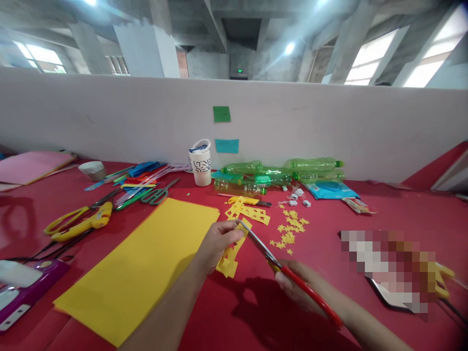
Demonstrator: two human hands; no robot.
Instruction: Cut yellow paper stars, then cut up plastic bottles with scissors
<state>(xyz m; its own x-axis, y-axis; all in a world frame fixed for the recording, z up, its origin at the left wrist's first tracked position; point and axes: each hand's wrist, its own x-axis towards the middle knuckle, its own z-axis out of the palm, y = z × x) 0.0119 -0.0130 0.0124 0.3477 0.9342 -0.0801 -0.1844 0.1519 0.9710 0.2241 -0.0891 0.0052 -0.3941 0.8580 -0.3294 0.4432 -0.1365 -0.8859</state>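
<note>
My left hand [219, 243] pinches a narrow strip of yellow paper [241, 240] between thumb and fingers. The strip has cut-out holes and hangs over the red table. In my right hand [302, 282] is a pair of scissors [314, 295] with red handles, its metal blades pointing up and left. The blade tips reach the upper end of the strip; whether they touch it I cannot tell. Just beyond lie more punched yellow strips [256, 214], and to the right small yellow paper stars [288, 237]. Under my left forearm spread large yellow sheets [146, 263].
Green plastic bottles [274, 175] lie at the back beside a patterned white cup [202, 168]. On the left are a yellow glue gun [97, 222], grey-green scissors [159, 195] and a purple power strip [36, 287]. A partly pixelated flat object [389, 295] lies right.
</note>
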